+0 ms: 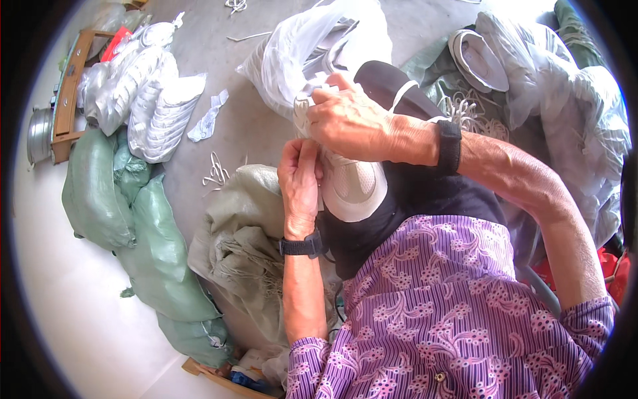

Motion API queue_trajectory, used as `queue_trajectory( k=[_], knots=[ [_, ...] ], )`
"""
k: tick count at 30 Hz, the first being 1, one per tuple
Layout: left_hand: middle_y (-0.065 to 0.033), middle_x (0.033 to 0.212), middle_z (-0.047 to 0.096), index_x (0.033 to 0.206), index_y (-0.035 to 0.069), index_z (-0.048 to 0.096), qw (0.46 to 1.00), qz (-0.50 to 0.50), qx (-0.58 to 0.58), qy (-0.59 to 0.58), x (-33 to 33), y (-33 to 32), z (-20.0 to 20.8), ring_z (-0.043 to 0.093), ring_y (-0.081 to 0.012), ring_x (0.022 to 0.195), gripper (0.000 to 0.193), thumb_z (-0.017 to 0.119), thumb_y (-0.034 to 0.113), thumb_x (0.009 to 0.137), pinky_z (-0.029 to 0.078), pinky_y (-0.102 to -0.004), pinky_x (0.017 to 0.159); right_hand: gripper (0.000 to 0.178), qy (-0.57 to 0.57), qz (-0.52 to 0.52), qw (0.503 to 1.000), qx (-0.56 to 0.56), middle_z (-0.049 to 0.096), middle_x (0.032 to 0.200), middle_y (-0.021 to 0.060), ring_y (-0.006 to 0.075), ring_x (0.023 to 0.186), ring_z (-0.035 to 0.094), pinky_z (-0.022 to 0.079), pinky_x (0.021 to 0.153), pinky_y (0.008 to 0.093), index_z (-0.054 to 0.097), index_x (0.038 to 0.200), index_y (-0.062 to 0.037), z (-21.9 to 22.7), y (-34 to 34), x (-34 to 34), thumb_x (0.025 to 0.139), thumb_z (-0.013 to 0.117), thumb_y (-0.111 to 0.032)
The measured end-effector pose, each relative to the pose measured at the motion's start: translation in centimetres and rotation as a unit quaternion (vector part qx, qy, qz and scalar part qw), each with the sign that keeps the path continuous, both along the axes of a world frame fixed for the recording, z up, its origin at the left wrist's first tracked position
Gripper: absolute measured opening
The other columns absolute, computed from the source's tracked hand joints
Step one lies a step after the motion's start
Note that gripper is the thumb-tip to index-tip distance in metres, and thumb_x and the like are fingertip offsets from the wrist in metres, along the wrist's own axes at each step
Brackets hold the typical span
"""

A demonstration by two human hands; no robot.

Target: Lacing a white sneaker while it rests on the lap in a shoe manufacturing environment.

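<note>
A white sneaker with a mesh toe rests on my lap, its toe pointing toward me. My right hand lies across its upper part, fingers curled closed around the shoe near the lacing. Against the sneaker's left side is my left hand, thumb and fingers pinched together; what they pinch is hidden. A white shoelace loops up behind my right wrist. Most of the lacing is covered by my hands.
Beyond my hands stands a clear plastic bag with white shoes. At right, a loose shoe and a bundle of laces lie by plastic-wrapped bundles. Stacked shoes and green sacks line the left; a beige sack sits nearer.
</note>
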State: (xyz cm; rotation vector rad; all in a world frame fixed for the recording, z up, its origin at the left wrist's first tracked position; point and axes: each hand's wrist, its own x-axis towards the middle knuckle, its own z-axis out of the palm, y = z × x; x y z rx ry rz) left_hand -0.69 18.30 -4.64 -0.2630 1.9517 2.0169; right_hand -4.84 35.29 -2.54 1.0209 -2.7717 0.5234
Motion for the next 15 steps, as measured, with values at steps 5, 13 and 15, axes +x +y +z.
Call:
queue_trajectory(
  k=[5,13,15],
  knots=[
    [0.0057,0.067,0.044,0.091,0.009,0.056,0.998,-0.02,-0.046,0.047,0.1,-0.6,0.3,0.04,-0.0032,0.061,0.02,0.056,0.028,0.096,0.033,-0.0188,0.054,0.009,0.158,-0.045,0.985,0.053,0.056,0.079,-0.0005,0.0203,0.09,0.054,0.041,0.087,0.0415,0.06,0.067,-0.0123,-0.2,5.4,-2.1,0.061,0.066,-0.017],
    [-0.0097,0.075,0.058,0.093,0.001,0.064,0.881,-0.09,-0.323,0.335,-1.8,1.8,4.0,0.053,-0.0158,0.063,0.014,0.058,0.013,0.09,0.045,-0.0301,0.06,0.011,0.055,-0.088,0.991,-0.089,0.059,0.078,0.0035,0.0229,0.081,0.058,0.045,0.075,0.0401,0.064,0.084,-0.0106,-1.5,9.3,0.3,0.074,0.066,-0.014],
    [-0.0038,0.073,0.057,0.095,0.0,0.065,0.892,-0.159,-0.318,0.278,-2.4,3.1,4.4,0.051,-0.0112,0.062,0.015,0.058,0.013,0.091,0.043,-0.0269,0.058,0.006,-0.001,-0.043,0.995,-0.095,0.058,0.076,0.0025,0.0228,0.081,0.057,0.045,0.074,0.0398,0.063,0.074,-0.0102,-1.3,8.4,1.5,0.072,0.065,-0.015]
  ],
)
